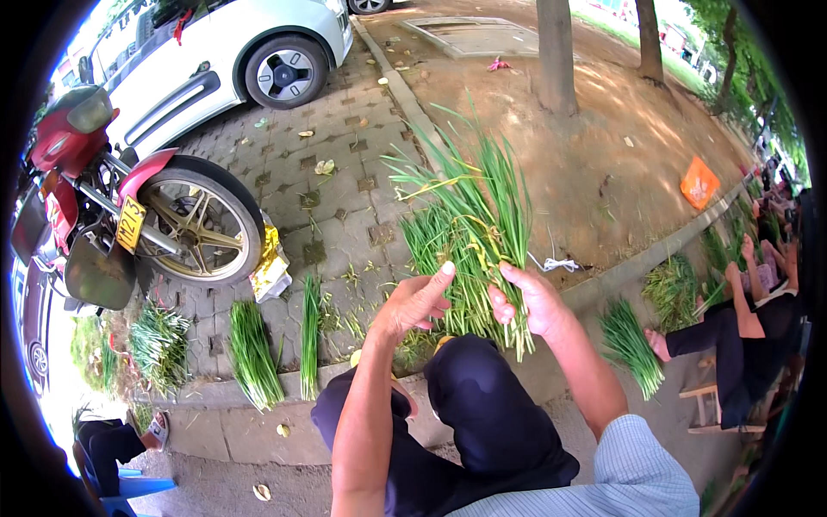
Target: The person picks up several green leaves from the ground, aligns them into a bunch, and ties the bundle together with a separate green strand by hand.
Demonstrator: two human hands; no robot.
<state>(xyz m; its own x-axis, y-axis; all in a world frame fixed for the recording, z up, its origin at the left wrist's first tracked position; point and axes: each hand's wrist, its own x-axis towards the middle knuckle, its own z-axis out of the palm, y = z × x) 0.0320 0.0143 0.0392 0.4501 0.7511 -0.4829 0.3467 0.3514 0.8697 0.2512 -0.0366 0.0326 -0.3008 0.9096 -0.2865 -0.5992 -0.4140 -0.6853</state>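
My right hand grips the lower stems of a bunch of green chives, whose leaf tips fan upward and away from me. Some yellowed, withered leaves hang among the green ones. Left of the bunch, my left hand is raised with its thumb up and fingers partly curled; nothing shows in it. Below and behind both hands, a loose heap of chives lies on the paving in front of my knees. To the left rest a thick, aligned chive bundle and a thinner one.
A red motorcycle and a white car stand at left. A crumpled foil bag touches the motorcycle's front wheel. White string lies on bare soil. Seated people are at both sides, with another chive bundle at right.
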